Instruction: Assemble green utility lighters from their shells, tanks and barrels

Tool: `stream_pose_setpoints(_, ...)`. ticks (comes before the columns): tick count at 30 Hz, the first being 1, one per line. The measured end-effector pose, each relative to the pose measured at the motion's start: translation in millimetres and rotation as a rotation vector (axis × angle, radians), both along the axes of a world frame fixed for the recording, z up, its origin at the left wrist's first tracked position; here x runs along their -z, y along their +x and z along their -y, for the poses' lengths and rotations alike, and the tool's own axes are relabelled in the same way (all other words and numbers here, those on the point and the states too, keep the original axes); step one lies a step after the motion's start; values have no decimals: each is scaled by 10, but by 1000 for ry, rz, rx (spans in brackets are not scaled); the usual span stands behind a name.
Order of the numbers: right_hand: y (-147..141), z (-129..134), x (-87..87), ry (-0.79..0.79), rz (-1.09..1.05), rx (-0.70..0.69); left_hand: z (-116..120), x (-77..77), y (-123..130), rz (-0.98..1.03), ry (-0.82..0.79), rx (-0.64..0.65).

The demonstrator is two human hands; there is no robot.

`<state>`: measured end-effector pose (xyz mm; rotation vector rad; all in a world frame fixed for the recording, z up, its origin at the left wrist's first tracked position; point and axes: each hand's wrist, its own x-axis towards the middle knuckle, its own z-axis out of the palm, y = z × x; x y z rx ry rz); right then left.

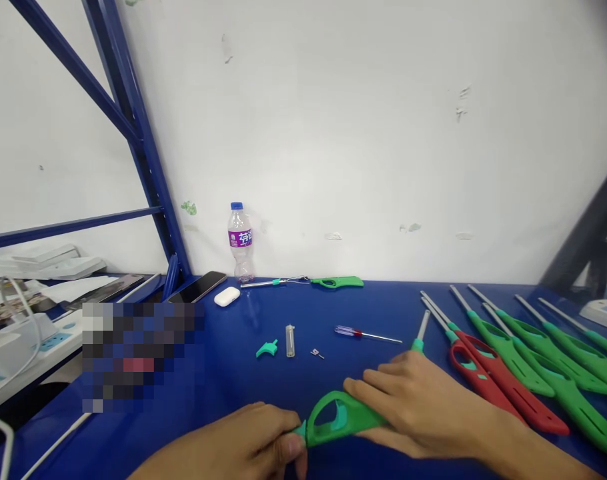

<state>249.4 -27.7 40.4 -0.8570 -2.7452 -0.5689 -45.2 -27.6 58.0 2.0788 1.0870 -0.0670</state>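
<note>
Both your hands, left and right, are clamped on the green lighter; more lighters crowd rightward, a screwdriver ahead, bare counter leftward.

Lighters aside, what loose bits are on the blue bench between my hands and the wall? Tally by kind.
Water bottle: 1
Phone: 1
White earbud case: 1
Screwdriver: 1
Teal trigger piece: 1
Clear tube: 1
Small metal piece: 1
Total: 7
Left out: green lighter, gripped by left hand and right hand.
</note>
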Motion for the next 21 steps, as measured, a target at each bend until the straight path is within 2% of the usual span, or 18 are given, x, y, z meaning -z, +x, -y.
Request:
stream_pose_setpoints(3,-38,34,30,124,14,-87,58,194,-7,53,340,-9)
stream_pose_setpoints(5,-70,51,58,149,16,-91,65,350,13,55,538,-11)
stream_pose_setpoints(7,-96,60,112,143,-12,-66,35,479,51,30,603,44)
stream_pose_setpoints(10,-112,60,217,76,-87,-30,-15,598,103,18,608,83)
stream_pose_setpoints(15,-101,48,278,65,-110,-14,53,654,109,-48,744,61)
stream_pose_setpoints(18,-88,51,251,168,-48,-41,105,612,131,-188,820,161)
stream_pose_setpoints(21,-85,65,248,232,-12,-58,107,542,180,-317,809,256)
